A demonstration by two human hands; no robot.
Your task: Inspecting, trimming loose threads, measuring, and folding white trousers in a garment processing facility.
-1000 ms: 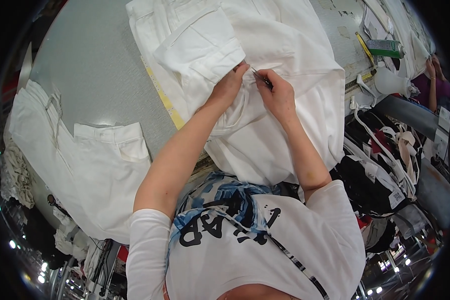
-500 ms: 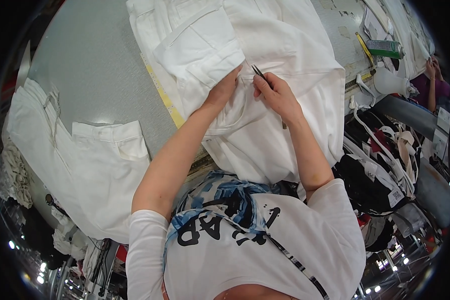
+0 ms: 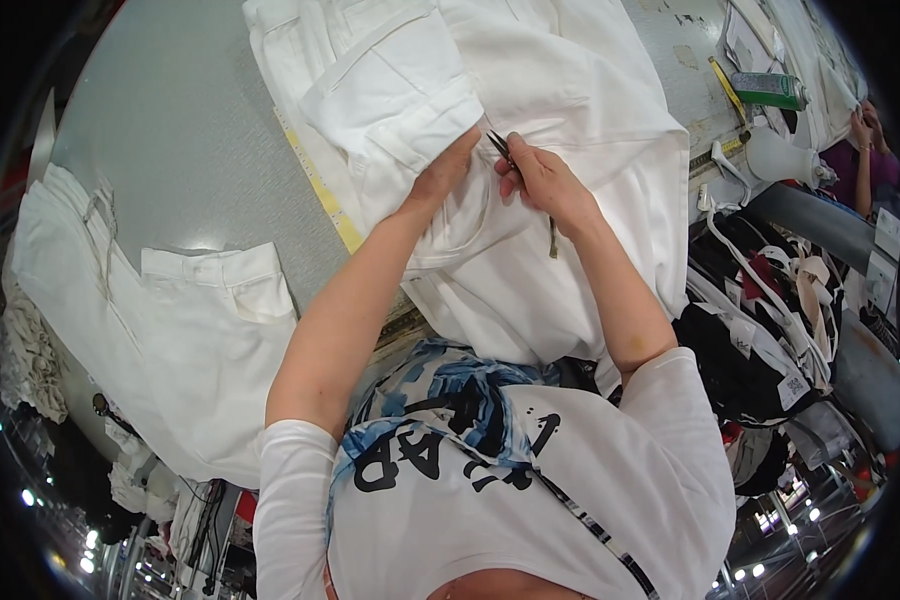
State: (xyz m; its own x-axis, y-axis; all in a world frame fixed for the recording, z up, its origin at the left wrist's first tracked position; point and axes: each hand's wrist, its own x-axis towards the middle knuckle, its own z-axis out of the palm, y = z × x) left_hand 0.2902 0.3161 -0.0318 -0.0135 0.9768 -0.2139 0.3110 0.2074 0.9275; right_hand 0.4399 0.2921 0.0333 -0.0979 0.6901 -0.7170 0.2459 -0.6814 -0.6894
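A pair of white trousers is spread over the table in front of me, its upper part folded back. My left hand is closed on the cloth near the waistband, with the fingertips hidden by the folds. In my right hand is a pair of dark thread snips, gripped with the thumb along the side. Their parted points face the cloth just right of my left hand. A thin strip hangs below my right palm.
More white trousers hang over the table's left edge. A yellow measuring tape runs under the cloth. To the right are a green spray can, a white bottle and a heap of dark garments. Another person's hands show at far right.
My right hand has shifted slightly left with the snips, whose points are now closer to my left hand. My left hand still has the cloth, moved slightly left.
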